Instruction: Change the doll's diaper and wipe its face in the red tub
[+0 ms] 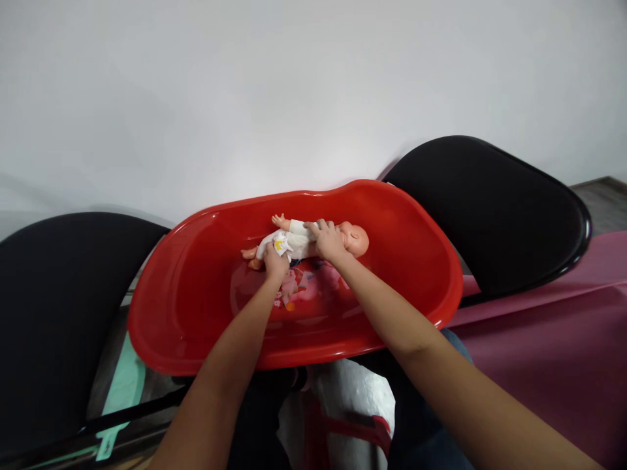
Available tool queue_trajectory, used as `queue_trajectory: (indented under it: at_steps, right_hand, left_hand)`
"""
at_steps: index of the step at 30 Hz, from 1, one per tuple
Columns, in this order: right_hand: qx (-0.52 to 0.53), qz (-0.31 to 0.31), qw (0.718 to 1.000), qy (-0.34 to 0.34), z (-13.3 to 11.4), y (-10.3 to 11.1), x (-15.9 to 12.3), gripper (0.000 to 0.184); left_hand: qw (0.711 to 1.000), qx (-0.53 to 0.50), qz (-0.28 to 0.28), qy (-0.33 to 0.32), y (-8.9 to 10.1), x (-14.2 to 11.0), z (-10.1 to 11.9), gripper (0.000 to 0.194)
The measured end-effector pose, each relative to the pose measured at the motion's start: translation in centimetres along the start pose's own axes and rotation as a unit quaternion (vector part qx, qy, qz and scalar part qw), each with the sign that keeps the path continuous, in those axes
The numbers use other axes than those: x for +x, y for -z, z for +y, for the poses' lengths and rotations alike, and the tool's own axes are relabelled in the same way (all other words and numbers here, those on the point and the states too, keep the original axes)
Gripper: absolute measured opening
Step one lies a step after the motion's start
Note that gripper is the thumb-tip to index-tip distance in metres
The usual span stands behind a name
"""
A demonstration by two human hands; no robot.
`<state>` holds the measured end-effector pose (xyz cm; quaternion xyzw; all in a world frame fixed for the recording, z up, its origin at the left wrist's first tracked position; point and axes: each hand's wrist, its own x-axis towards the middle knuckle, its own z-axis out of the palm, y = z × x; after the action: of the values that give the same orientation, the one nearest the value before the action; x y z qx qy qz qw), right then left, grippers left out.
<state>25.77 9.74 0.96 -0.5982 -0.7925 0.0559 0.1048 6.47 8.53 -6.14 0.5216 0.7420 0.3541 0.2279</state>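
A baby doll (313, 239) with a bald, peach-coloured head lies on its back in a red plastic baby bathtub (196, 313). It wears a white top and a white nappy with a yellow mark. My left hand (277, 264) grips the doll around the nappy and hips. My right hand (326, 239) presses over its chest, with the fingers curled across the white top. A patterned pink cloth or sheet (298, 287) lies in the tub beneath the doll, partly hidden by my left hand.
Two black padded seats flank the tub, one at left (59, 320) and one at upper right (484, 209). A pink sheet (548, 339) spreads at right. A white wall (313, 85) rises behind. A white and red item (347, 405) sits below the tub's near rim.
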Motion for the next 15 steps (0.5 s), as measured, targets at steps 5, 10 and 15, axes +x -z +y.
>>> queue_trajectory:
  at_steps: [5,10,15]
  right_hand:
    - [-0.007,0.012,1.0,0.007,0.0,-0.4,-0.1,0.06]
    - [-0.007,0.014,1.0,0.013,0.1,-0.6,0.0,0.059]
    - [-0.01,0.015,1.0,0.014,0.1,-0.5,-0.1,0.058]
  left_hand:
    - [0.994,0.11,-0.019,0.003,2.2,0.9,-1.7,0.039]
    - [0.99,0.135,0.016,0.038,4.0,1.4,-2.6,0.035]
    - [0.989,0.14,0.038,0.043,4.6,1.5,-2.2,0.034]
